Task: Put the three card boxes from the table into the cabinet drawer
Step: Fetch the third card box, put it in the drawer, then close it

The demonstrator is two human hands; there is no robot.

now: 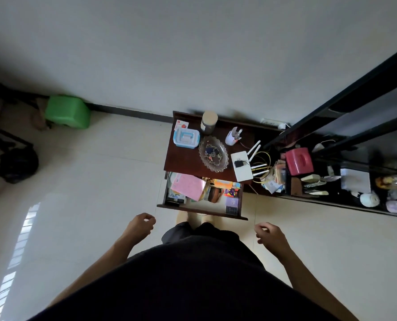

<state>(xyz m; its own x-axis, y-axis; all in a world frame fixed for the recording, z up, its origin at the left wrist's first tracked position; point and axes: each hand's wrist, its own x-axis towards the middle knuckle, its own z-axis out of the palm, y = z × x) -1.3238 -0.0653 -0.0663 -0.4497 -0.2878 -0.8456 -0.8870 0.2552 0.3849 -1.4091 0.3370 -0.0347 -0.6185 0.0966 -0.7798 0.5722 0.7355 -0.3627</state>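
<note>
The left hand [140, 224] and right hand [269, 232] are hanging empty before the open cabinet drawer [201, 210], fingers loosely curled. Purple card boxes [231, 205] are lying in the drawer's right front corner; their number is unclear.

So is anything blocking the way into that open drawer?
Nothing visible covers the drawer: it is pulled out, open on top. It is crowded, though; pink paper and small boxes fill much of it. Both hands, left and right, are empty.

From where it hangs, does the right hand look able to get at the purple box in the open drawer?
Probably yes: the right hand is empty, and the purple box lies uncovered at the open wooden drawer's near right corner.
</note>
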